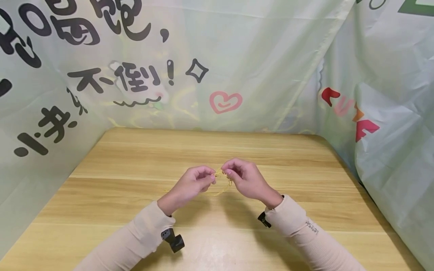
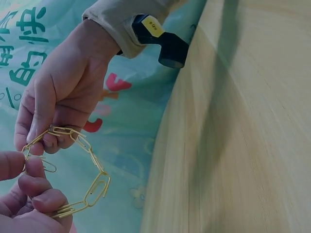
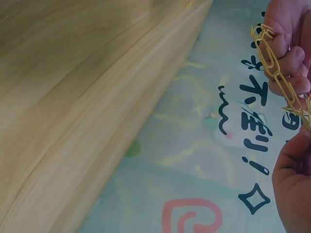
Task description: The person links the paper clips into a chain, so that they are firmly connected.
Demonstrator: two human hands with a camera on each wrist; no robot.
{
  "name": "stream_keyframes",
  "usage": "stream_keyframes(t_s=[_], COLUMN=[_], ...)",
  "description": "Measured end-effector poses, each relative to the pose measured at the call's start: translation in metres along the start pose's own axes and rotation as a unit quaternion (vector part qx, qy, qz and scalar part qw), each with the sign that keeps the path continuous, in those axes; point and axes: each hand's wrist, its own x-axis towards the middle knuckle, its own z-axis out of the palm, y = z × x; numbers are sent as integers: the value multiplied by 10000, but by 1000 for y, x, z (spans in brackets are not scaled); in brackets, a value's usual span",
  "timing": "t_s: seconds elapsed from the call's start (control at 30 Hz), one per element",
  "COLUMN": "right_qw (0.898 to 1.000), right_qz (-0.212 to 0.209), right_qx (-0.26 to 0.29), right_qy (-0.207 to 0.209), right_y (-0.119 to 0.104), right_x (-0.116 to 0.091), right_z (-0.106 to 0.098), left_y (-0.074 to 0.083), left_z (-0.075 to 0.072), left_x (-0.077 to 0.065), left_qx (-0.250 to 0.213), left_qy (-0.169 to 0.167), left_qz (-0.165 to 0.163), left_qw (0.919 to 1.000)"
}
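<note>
A chain of gold-coloured paper clips (image 2: 95,161) hangs in a loop between the two hands. In the head view, the left hand (image 1: 192,183) pinches paper clips between thumb and fingers. Close beside it, the right hand (image 1: 248,180) pinches another part between thumb and forefinger. Fingertips of both hands nearly meet in the left wrist view, where a clip end sticks out between them. Several linked clips (image 3: 276,74) run along the left hand's curled fingers in the right wrist view. Fingers partly hide where the clips join.
Both hands are above a wooden table (image 1: 135,210). Another gold-coloured paper clip (image 1: 167,190) lies on it, left of the left hand. Printed fabric (image 1: 264,67) hangs behind and at both sides. A black wrist camera (image 1: 173,240) is strapped to the left sleeve.
</note>
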Motion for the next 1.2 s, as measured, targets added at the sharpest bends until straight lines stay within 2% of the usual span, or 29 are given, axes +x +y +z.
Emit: stream_keyframes(t_s=[0.17,0.3,0.43,0.6,0.8,0.87,1.03,1.2], right_qw=[9998,9985,9964,9982,9959,9950,9943,9947], right_qz=[-197,-518,-768,-518,-178,-110,63,-34], right_qx=[-30,-149,-355,-285,-203,-65,462,441], right_qy=[8,-59,-42,13,-866,-990,-959,-931], right_y=[1,4,6,7,15,16,16,13], right_x=[-1,-1,-1,-2,-2,-3,-3,-2], right_z=[1,3,7,7,8,9,9,9], left_y=[1,1,0,0,1,2,5,11], left_z=[1,2,3,3,3,2,-1,-4], left_x=[0,0,1,0,-1,-2,-3,-4], left_qx=[185,314,218,-99,-267,-234,-166,45], left_qy=[156,355,432,308,147,91,-58,-295], left_qz=[-33,-70,-75,72,153,148,42,2], left_qw=[9997,9989,9988,9995,9994,9996,9998,9996])
